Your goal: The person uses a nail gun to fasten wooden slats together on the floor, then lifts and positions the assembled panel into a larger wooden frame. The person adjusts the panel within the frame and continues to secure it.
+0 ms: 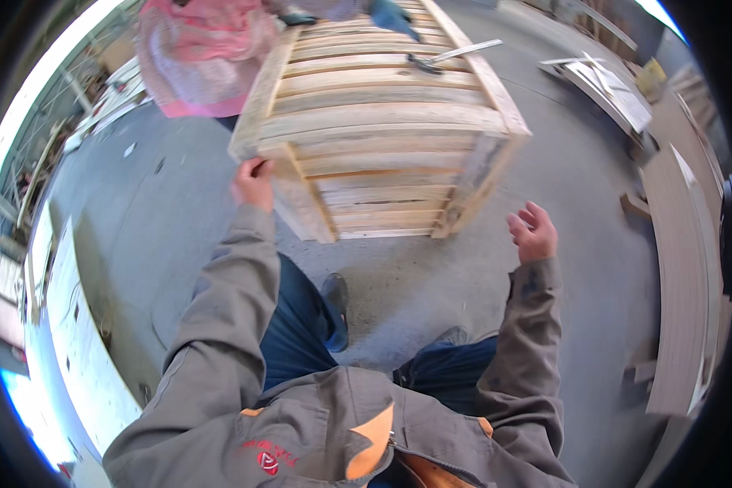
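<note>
A slatted wooden crate of pale boards stands on the floor in front of me. My left hand is at its near left corner, thumb and fingers curled together in a pinch. Whether they grip the corner edge or some small piece is hidden. Off the crate's near right side, my right hand hangs in the air, fingers loosely bent and apart, holding nothing. On the crate's top, toward the right edge, lies a hammer with a dark head and pale handle.
A person in pink clothing stands at the crate's far left; a blue glove shows over its far end. Boards are stacked on the right, with more white pieces behind. A long pale panel lies left.
</note>
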